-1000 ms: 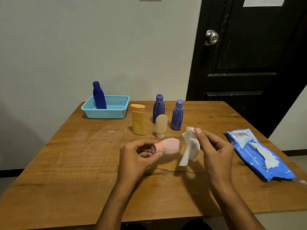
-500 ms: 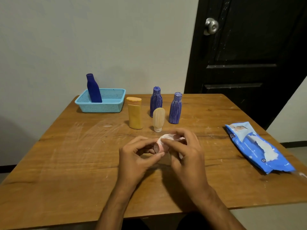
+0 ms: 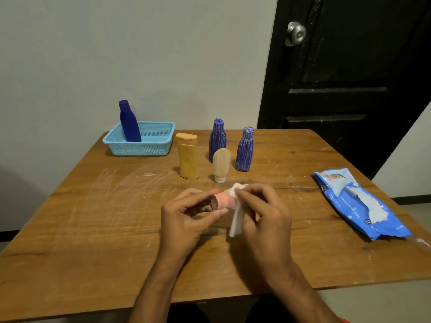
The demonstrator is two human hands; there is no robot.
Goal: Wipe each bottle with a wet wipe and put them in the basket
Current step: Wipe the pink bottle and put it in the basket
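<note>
My left hand pinches the cap end of a small pink bottle, held sideways above the table's middle. My right hand wraps a white wet wipe around the bottle's body; most of the body is hidden under wipe and fingers. Behind stand a yellow bottle, a small beige bottle on its cap, and two striped blue bottles. A plain dark blue bottle stands in the light blue basket at the back left.
A blue wet-wipe pack lies open at the right edge of the wooden table. A grey wall runs behind the table and a black door stands at the back right.
My right hand brought the wipe from beside the pink bottle onto it and now rubs along its body. The view tilted slightly.
</note>
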